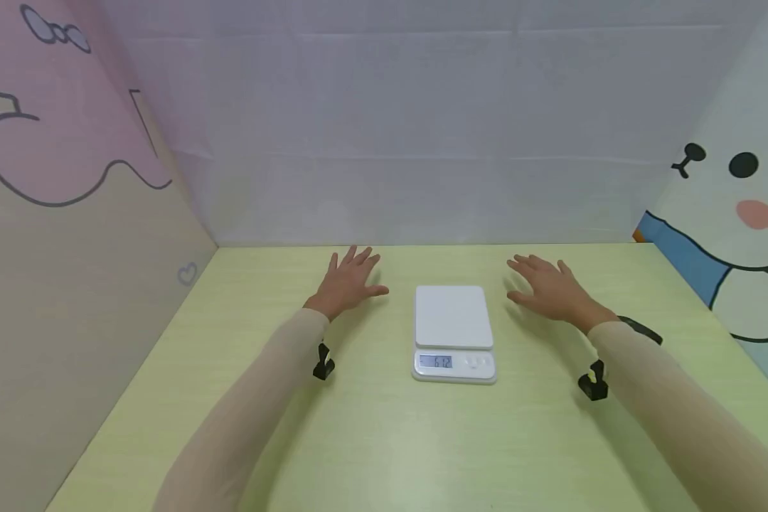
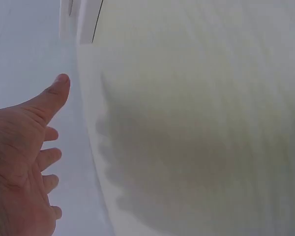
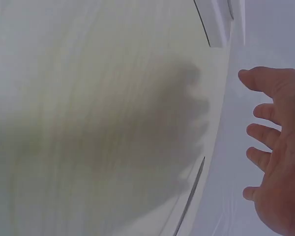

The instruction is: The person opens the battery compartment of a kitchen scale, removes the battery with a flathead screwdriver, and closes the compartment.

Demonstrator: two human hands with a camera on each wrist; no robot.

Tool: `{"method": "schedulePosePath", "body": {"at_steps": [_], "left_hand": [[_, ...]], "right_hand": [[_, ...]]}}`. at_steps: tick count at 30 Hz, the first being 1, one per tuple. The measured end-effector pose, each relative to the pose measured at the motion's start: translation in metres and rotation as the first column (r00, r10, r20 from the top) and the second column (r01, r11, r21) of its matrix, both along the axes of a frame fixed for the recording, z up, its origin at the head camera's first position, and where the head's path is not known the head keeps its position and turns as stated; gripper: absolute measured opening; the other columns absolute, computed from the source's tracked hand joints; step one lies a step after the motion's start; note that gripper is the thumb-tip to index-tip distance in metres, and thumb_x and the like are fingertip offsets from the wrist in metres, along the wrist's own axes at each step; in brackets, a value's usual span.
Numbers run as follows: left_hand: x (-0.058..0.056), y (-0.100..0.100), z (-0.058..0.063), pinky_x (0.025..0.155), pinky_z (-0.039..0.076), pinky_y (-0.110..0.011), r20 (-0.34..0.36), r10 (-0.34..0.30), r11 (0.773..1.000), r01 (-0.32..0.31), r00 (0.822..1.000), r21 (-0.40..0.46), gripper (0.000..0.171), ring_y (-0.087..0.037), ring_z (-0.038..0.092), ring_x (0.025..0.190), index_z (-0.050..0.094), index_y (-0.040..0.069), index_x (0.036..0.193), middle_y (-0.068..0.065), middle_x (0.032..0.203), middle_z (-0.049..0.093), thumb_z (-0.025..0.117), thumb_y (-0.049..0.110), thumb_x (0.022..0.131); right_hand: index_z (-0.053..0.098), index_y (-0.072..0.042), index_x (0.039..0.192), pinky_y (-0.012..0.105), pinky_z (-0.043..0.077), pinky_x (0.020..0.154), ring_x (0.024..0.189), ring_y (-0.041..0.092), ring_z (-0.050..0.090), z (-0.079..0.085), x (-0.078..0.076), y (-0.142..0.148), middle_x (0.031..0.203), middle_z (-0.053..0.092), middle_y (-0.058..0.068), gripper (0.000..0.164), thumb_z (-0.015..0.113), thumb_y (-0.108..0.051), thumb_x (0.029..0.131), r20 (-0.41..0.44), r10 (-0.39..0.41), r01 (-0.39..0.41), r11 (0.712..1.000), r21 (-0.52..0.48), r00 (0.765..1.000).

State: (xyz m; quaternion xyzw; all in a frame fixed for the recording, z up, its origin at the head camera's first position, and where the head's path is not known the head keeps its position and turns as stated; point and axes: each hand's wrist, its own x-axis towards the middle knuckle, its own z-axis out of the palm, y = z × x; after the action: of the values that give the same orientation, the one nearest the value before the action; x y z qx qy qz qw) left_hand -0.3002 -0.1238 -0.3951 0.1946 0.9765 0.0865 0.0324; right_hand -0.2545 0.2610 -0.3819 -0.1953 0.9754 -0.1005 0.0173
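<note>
A white digital kitchen scale (image 1: 453,317) lies on the table, its small display (image 1: 435,361) lit with digits that seem to read 612. To the left of it my left hand (image 1: 345,283) hovers with fingers spread, holding nothing. On the other side my right hand (image 1: 547,288) is held in the air, fingers extended and apart from the scale. In the left wrist view, the left hand (image 2: 22,169) shows its palm side and raised thumb, with a scale edge (image 2: 90,22) at the top. The right wrist view has the right hand (image 3: 280,147) and another scale edge (image 3: 214,24).
The pale yellow-green table (image 1: 384,441) ends at a white back sheet (image 1: 384,142). Side panels with cartoon drawings stand at left (image 1: 70,284) and right (image 1: 729,213). Each wrist carries a black camera mount, one left (image 1: 323,364) and one right (image 1: 594,384).
</note>
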Motion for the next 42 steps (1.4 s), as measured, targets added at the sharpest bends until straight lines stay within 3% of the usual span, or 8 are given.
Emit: {"method": "schedulePosePath", "body": {"at_steps": [8,19,29,42], "left_hand": [[0.014,0.003,-0.017,0.120,0.005,-0.061,0.071,-0.031,0.999,0.028,0.997,0.045,0.085,-0.029,0.011,0.153,0.041,0.019,0.150,-0.002,0.161,0.028,0.071,0.058,0.081],[0.033,0.015,-0.016,0.119,0.009,-0.061,0.219,-0.069,0.996,0.057,0.973,0.064,0.091,-0.035,0.011,0.152,0.047,0.030,0.146,-0.006,0.162,0.026,0.083,0.057,0.067],[0.051,0.024,-0.019,0.120,0.011,-0.060,0.284,-0.074,0.995,0.052,0.956,0.085,0.093,-0.038,0.011,0.151,0.045,0.033,0.147,-0.008,0.163,0.021,0.086,0.054,0.066],[0.061,0.033,-0.020,0.120,0.009,-0.060,0.297,-0.039,0.993,0.005,0.954,0.115,0.098,-0.040,0.004,0.151,0.040,0.035,0.149,-0.011,0.165,0.012,0.086,0.054,0.065]], "right_hand": [[0.044,0.001,0.144,0.074,0.019,0.108,0.139,0.048,0.033,-0.016,0.017,-0.004,0.151,0.039,0.026,0.066,0.064,-0.034,0.092,0.017,0.039,-0.039,0.999,-0.030,0.999],[0.051,-0.001,0.140,0.075,0.019,0.106,0.141,0.048,0.029,-0.024,0.036,-0.012,0.152,0.037,0.025,0.067,0.071,-0.035,0.085,0.112,0.113,-0.092,0.979,-0.180,0.987],[0.055,-0.006,0.138,0.078,0.022,0.103,0.140,0.050,0.029,-0.032,0.044,-0.019,0.152,0.036,0.027,0.072,0.079,-0.036,0.077,0.164,0.128,-0.093,0.974,-0.204,0.978],[0.056,-0.004,0.135,0.079,0.019,0.102,0.139,0.050,0.030,-0.033,0.048,-0.022,0.151,0.036,0.028,0.072,0.079,-0.038,0.076,0.148,0.133,-0.097,0.969,-0.226,0.980]]}}
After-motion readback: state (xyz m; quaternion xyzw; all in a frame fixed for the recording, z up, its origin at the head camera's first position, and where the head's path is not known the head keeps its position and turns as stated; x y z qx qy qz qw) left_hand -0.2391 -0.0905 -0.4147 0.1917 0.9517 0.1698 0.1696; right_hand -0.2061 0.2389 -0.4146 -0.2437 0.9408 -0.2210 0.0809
